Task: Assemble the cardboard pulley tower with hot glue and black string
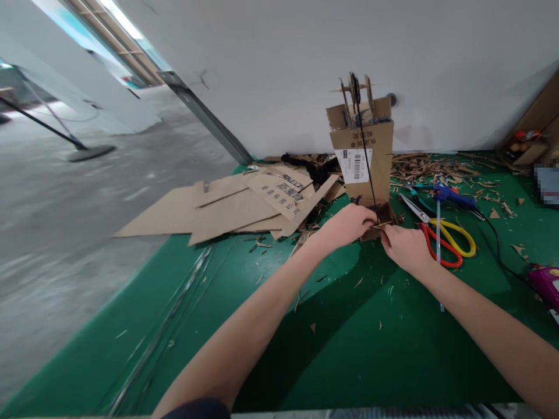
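Both my hands meet at the foot of an upright cardboard tower point(367, 157) standing on the green mat point(340, 337). My left hand point(349, 224) is curled, its fingers pinched on a small brown cardboard box point(383, 216) at the tower's base. My right hand point(404, 244) is closed too, pinching the same small box from the right. A black string point(365, 157) runs down the tower's front from a cardboard pulley point(354, 93) at the top to the box.
Flat cardboard sheets point(236, 206) lie left of the tower. Scissors with red and yellow handles point(443, 238), a blue glue gun point(454, 196) with a black cable, and cardboard scraps point(432, 166) lie to the right. A pink tool point(545, 285) sits at the right edge. White wall behind.
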Action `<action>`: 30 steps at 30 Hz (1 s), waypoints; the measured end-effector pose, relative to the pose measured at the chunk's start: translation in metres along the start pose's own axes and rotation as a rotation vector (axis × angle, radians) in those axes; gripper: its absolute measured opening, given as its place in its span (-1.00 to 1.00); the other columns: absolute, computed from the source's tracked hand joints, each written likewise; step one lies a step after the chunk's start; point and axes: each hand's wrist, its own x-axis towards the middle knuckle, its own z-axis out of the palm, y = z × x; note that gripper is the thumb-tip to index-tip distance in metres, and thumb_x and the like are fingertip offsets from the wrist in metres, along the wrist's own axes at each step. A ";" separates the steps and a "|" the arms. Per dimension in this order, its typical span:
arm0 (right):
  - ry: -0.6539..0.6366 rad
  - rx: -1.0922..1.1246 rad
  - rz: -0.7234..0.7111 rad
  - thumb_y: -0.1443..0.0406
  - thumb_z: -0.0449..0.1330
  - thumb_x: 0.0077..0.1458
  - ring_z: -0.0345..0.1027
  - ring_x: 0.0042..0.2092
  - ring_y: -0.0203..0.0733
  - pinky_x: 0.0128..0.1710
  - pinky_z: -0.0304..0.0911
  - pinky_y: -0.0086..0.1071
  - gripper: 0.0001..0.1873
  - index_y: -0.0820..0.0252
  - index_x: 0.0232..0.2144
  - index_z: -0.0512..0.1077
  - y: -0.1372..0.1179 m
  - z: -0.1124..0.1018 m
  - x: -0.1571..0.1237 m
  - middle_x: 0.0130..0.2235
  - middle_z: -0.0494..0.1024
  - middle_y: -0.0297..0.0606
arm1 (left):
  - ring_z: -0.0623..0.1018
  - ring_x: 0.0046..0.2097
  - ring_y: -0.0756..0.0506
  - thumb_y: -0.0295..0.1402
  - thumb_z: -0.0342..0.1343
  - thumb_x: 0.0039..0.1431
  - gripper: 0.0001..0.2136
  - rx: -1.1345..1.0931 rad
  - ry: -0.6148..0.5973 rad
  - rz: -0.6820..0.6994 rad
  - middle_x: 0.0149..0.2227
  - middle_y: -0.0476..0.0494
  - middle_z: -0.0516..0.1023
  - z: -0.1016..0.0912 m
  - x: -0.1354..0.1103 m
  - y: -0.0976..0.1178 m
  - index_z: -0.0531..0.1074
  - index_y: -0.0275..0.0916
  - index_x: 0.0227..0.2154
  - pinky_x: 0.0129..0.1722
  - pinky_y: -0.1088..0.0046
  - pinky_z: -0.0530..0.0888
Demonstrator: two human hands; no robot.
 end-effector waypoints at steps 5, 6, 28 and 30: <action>-0.006 -0.010 0.008 0.17 -0.15 0.33 0.51 -0.36 -0.12 -0.44 0.06 -0.39 -0.58 0.19 -0.19 0.48 -0.001 0.001 0.002 -0.29 0.62 -0.12 | 0.59 -0.21 -0.11 -0.51 -0.10 0.24 -0.74 0.114 -0.013 0.000 -0.26 -0.16 0.62 0.002 0.000 0.006 0.53 -0.24 -0.30 -0.21 0.42 0.45; -0.009 -0.009 0.009 0.16 -0.16 0.34 0.51 -0.36 -0.13 -0.44 0.06 -0.39 -0.57 0.19 -0.19 0.48 -0.001 0.001 0.002 -0.30 0.62 -0.12 | 0.58 -0.20 -0.11 -0.51 -0.09 0.24 -0.74 0.143 -0.016 0.004 -0.25 -0.18 0.61 0.002 0.000 0.008 0.52 -0.25 -0.30 -0.21 0.41 0.45; -0.033 0.066 0.095 0.16 -0.05 0.29 0.52 -0.31 -0.13 -0.37 0.17 -0.38 -0.63 0.15 -0.27 0.52 -0.004 0.001 0.004 -0.28 0.64 -0.13 | 0.59 -0.08 -0.17 -0.46 -0.04 0.24 -0.74 0.169 -0.111 -0.066 -0.11 -0.16 0.62 -0.002 0.000 0.017 0.52 -0.20 -0.13 -0.14 0.34 0.48; -0.030 0.059 0.092 0.16 -0.04 0.29 0.52 -0.31 -0.12 -0.38 0.17 -0.38 -0.63 0.16 -0.28 0.52 -0.004 0.001 0.005 -0.28 0.64 -0.13 | 0.58 -0.06 -0.17 -0.47 -0.05 0.24 -0.72 0.155 -0.127 -0.052 -0.09 -0.15 0.62 -0.002 0.001 0.016 0.53 -0.19 -0.11 -0.11 0.34 0.48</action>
